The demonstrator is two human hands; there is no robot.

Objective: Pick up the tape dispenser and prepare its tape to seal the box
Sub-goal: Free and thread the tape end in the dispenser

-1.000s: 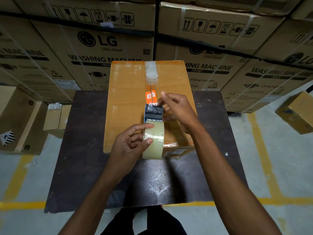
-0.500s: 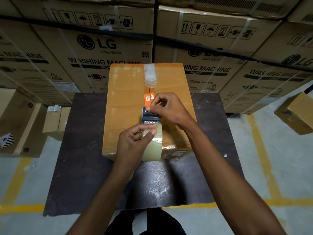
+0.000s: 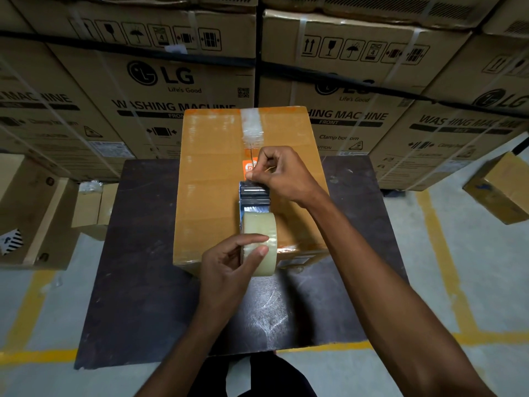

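1. The tape dispenser is off the surface, held in the air over the near half of the box, which sits along the middle of the surface and reaches its far edge.
2. The left hand has its grip closed around the tape roll at the dispenser's near end, thumb across the roll's outer face and fingers wrapped behind it.
3. The right hand is at the dispenser's far end, thumb and forefinger pinched together just above the blade end. It looks to be pinching the loose tape end, though the clear film itself is too faint to confirm.
4. My reading: the pick-up is done and the tape is being freed and drawn out, so the task is well along.
5. What could go wrong from here:
   - The tape end could slip from the pinch and snap back onto the roll (clear tape is hard to find again), caused by too light a pinch.
   - The film could fold and stick to itself or to the fingers if pulled at an angle.
   - The left thumb pressing on the roll could brake it, so the tape tears or stretches instead of feeding.
   - Fingers near the blade end risk a nick.
6. A short strip of old tape already sits at the box's far edge, over the seam.
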